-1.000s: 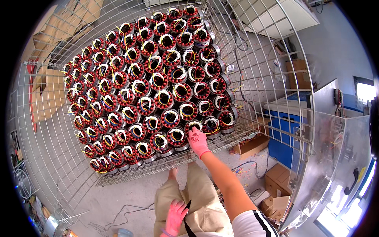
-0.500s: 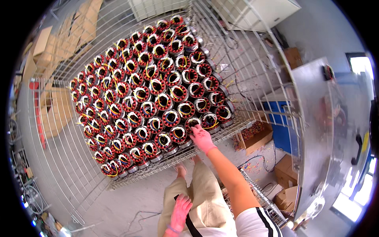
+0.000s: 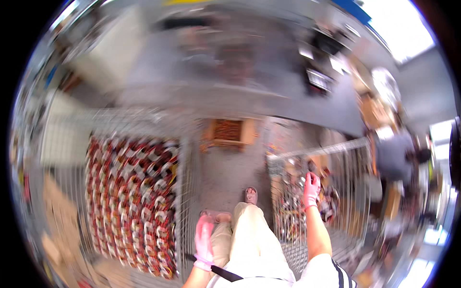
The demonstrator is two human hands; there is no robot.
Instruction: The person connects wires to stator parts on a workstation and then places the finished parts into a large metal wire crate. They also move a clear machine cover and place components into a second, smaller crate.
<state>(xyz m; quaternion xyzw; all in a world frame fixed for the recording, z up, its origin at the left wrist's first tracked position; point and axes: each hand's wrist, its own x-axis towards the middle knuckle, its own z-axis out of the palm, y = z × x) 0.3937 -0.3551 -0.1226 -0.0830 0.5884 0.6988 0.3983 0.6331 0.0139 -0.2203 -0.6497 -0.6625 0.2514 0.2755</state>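
Smeared by motion blur, the round red, white and dark parts [image 3: 129,201] sit packed in close rows in 1 wire cage [image 3: 187,206], reaching nearly to its right edge, while reddish and dark parts [image 3: 329,205], poses unclear, lie inside a 2nd wire cage [image 3: 331,148].

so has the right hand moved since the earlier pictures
Yes: the right hand has gone rightward, from the left basket to the right basket.
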